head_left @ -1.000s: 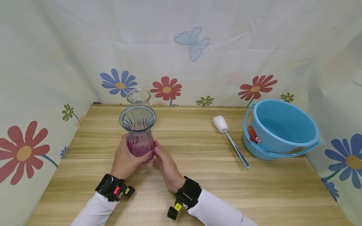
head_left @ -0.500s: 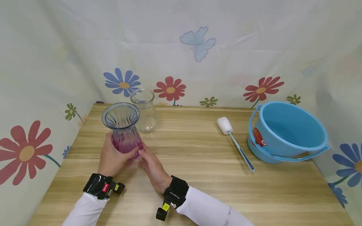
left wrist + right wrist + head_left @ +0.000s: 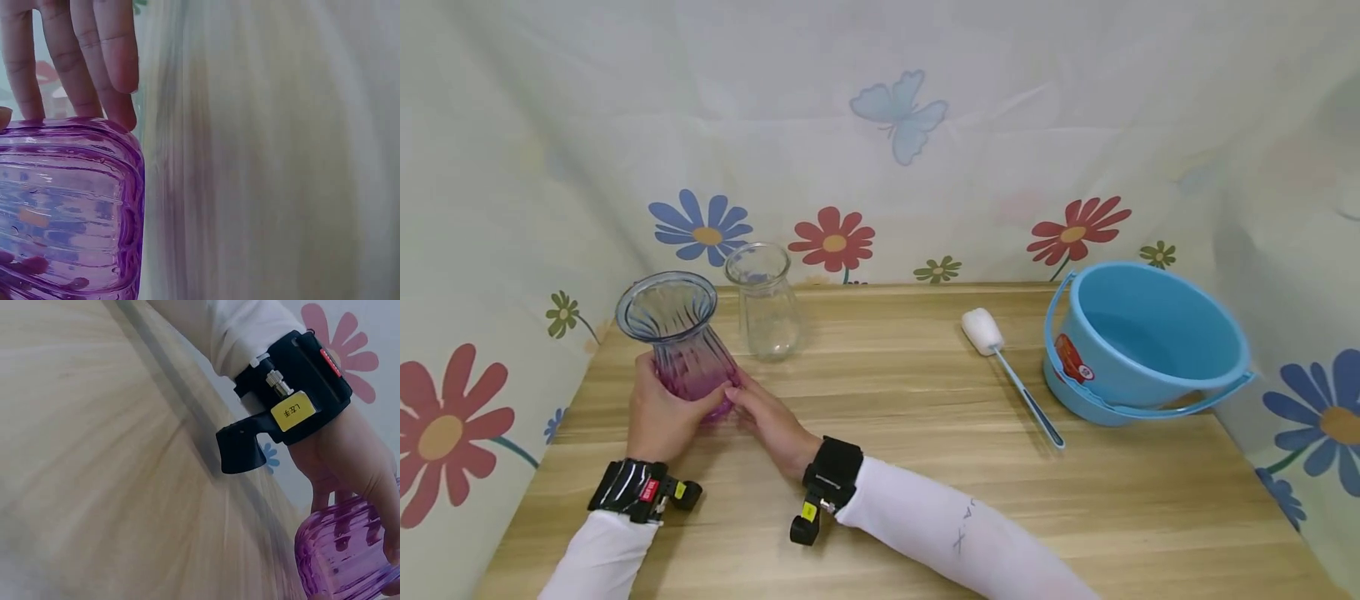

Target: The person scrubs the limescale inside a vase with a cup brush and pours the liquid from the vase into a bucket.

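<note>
In the head view a glass vase [image 3: 688,358], bluish at its flared rim and purple toward the base, leans with its mouth to the left. My left hand [image 3: 662,417] grips its lower body, thumb across the front. On the base's right side my right hand [image 3: 775,425] holds on with thumb and fingers. The left wrist view shows the ribbed purple glass [image 3: 69,206] close up, with fingers against its edge. From the right wrist view, my left hand [image 3: 350,453] wraps the purple end, its fingers showing through the glass.
Just behind the vase stands a clear glass jar [image 3: 767,321]. A white sponge brush [image 3: 992,337] with a blue handle lies right of centre on the wooden table [image 3: 880,392]. At the right stands a light blue bucket [image 3: 1101,350], handle lowered. Flowered cloth [image 3: 985,158] walls the back and sides.
Both hands have carried the vase leftward, and it now tilts more to the left. The clear jar behind it has come into fuller view.
</note>
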The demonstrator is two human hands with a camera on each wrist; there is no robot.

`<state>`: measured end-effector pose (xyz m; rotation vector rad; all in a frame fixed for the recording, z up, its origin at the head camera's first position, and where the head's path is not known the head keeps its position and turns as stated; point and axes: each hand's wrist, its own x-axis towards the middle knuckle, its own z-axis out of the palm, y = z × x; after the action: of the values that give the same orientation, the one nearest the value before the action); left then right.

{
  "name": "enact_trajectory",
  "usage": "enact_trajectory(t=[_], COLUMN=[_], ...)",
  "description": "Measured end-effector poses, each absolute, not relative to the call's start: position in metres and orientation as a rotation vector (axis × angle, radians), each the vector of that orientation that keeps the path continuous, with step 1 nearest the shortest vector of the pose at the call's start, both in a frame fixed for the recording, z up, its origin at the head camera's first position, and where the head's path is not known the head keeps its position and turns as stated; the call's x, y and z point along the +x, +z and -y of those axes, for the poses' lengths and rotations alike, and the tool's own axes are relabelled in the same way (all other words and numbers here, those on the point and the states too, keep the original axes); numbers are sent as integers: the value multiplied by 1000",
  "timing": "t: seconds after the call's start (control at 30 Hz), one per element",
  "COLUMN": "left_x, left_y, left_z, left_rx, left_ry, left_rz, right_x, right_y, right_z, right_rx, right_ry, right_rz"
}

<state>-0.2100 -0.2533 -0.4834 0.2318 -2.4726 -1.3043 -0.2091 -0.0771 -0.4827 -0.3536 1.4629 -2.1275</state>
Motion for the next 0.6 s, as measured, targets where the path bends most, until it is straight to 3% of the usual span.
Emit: enact_trajectory(t=[0.6], left_x=[-232], left_y=[-489], left_z=[286], left_rx=[351], left_ry=[-1398], left_rz=[2457], right_x=[-249], right_y=[-488], right_z=[105], right_rx=[-399], right_ry=[-1938], right_rz=[-1660])
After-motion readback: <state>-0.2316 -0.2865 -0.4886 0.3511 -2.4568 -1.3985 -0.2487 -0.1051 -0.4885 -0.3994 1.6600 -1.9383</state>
